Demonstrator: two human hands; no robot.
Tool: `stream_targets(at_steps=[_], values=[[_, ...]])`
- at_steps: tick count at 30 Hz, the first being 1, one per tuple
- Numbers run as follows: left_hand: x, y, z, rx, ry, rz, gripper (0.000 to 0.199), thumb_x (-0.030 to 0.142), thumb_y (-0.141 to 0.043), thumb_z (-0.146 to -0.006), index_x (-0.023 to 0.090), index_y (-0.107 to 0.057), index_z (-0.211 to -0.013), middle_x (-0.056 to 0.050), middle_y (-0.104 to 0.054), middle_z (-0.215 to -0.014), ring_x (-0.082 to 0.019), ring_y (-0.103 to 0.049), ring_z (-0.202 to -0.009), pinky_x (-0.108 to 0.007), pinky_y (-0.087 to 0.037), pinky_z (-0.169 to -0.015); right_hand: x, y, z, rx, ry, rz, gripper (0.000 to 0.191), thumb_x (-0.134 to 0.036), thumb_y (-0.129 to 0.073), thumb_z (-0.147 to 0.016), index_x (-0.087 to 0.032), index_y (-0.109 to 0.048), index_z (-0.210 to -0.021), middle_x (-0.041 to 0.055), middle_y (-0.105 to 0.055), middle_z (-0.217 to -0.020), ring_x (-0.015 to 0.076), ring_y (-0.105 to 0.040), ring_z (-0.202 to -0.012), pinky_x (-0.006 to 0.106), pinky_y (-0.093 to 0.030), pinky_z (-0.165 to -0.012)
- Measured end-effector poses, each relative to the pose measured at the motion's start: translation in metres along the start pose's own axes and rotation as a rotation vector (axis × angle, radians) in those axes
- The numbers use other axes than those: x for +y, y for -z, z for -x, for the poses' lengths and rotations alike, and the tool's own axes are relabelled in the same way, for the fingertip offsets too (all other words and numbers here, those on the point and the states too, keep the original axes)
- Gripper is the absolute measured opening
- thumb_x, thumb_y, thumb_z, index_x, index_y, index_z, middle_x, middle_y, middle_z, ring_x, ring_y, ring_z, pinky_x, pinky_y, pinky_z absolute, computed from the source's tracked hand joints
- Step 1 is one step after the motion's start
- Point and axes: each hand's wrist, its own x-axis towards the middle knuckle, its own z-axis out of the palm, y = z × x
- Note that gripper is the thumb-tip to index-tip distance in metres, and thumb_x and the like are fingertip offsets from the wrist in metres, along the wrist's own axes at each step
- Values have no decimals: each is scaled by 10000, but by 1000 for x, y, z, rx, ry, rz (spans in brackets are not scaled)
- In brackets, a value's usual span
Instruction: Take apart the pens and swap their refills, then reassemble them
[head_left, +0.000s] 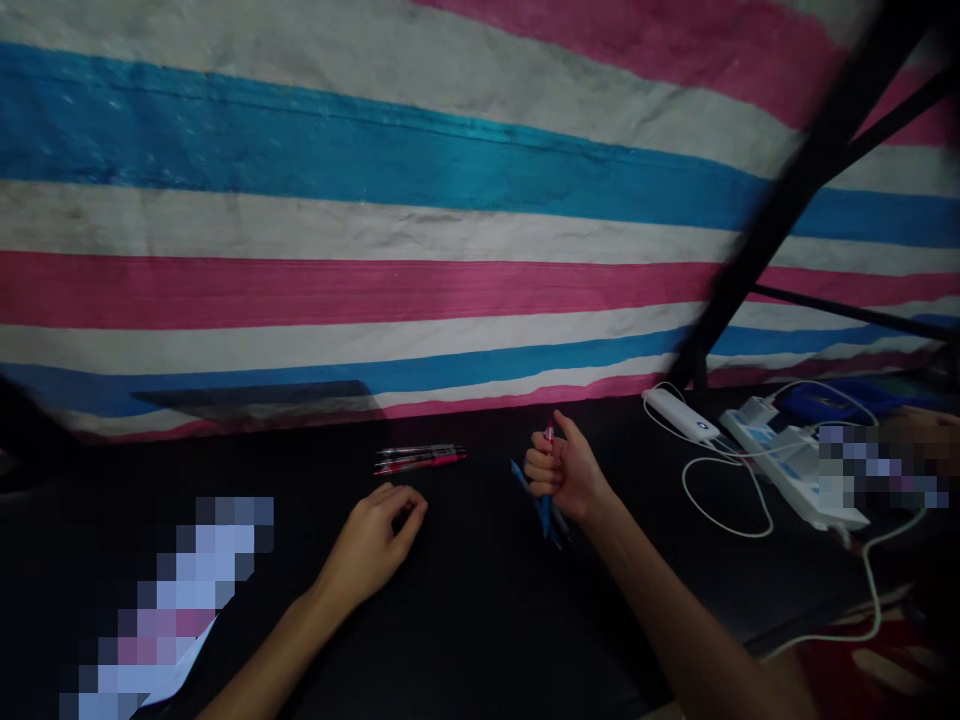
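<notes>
On the black table, a small group of pens with red and dark parts (420, 459) lies near the back, left of centre. My left hand (381, 530) rests just in front of them, its fingers curled and thumb near the fingertips; no object shows in it. My right hand (564, 468) is closed around a pen with a red tip (550, 432) that sticks up above the fist. Beneath and beside that hand lie blue pens (546, 512), partly covered by it.
A white power strip (795, 470) with plugs and looping cables lies at the right, beside a white device (681, 416). Another person's hand (926, 435) is at the right edge. Blurred-out paper (172, 610) lies at left. Striped sheeting hangs behind.
</notes>
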Motion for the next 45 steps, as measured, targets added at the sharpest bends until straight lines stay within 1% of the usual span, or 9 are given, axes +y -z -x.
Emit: stream_targets(at_steps=[4,9,16,19,24,27,34,40,45], values=[[-6,-1,-1,126,-39,-123,262,290,-469,-867,225,-587,-1092,-70,-603,-1064,-247,-535,-1011,-399,-435,-879,8,-2,-4,37,27,133,268,-401,-506,-814,-155,-522,-710,-62,-384,-496,56,-340,-399,142,-263,-342],[-17,-2,-1,151,44,-329,410,297,-456,-863,265,-489,-1271,-94,-497,-1297,-321,-421,-1185,-487,-420,-869,33,-9,-5,100,194,584,182,-264,-625,-746,-140,-613,-878,-2,-523,-674,128,-548,-580,276,-507,-500],[-27,-7,0,53,101,-393,380,282,-374,-903,249,-487,-1264,-112,-485,-1325,-305,-411,-1197,-519,-362,-889,50,5,-11,233,552,1407,79,-274,-675,-728,-197,-678,-742,-31,-477,-503,116,-432,-472,256,-348,-495],[-23,-6,0,70,97,-410,335,285,-377,-900,244,-530,-1196,-108,-508,-1276,-307,-441,-1153,-518,-358,-878,50,9,-12,317,548,1627,63,-268,-694,-705,-223,-683,-749,-25,-478,-492,141,-457,-506,269,-317,-534],[-18,-4,0,65,119,-406,298,262,-382,-894,216,-554,-1133,-107,-576,-1112,-286,-502,-1015,-468,-382,-823,52,9,-9,428,505,1701,160,-284,-706,-685,-246,-670,-836,1,-514,-597,184,-514,-631,287,-328,-583],[-19,-4,0,62,128,-413,296,265,-382,-894,204,-575,-1110,-112,-580,-1088,-290,-497,-1006,-469,-375,-807,51,8,-5,463,510,1736,291,-290,-711,-684,-271,-650,-967,34,-561,-790,204,-534,-725,307,-353,-622],[-18,1,1,62,128,-339,240,269,-403,-891,231,-627,-965,-72,-607,-999,-268,-530,-941,-432,-378,-774,40,15,2,508,516,2016,574,-391,-711,-688,-274,-523,-1218,117,-490,-1061,308,-477,-971,385,-393,-730],[-18,2,-1,71,175,-233,231,268,-417,-889,231,-639,-941,-62,-628,-967,-265,-528,-917,-402,-404,-723,34,27,0,551,384,2073,566,-450,-651,-737,-253,-499,-1245,139,-499,-1068,333,-474,-984,403,-388,-734],[-19,5,-2,108,177,-140,210,288,-459,-875,234,-647,-952,-55,-640,-972,-261,-537,-912,-415,-419,-753,32,30,0,533,419,2053,545,-427,-657,-740,-239,-516,-1232,137,-513,-1049,319,-480,-970,400,-397,-752]])
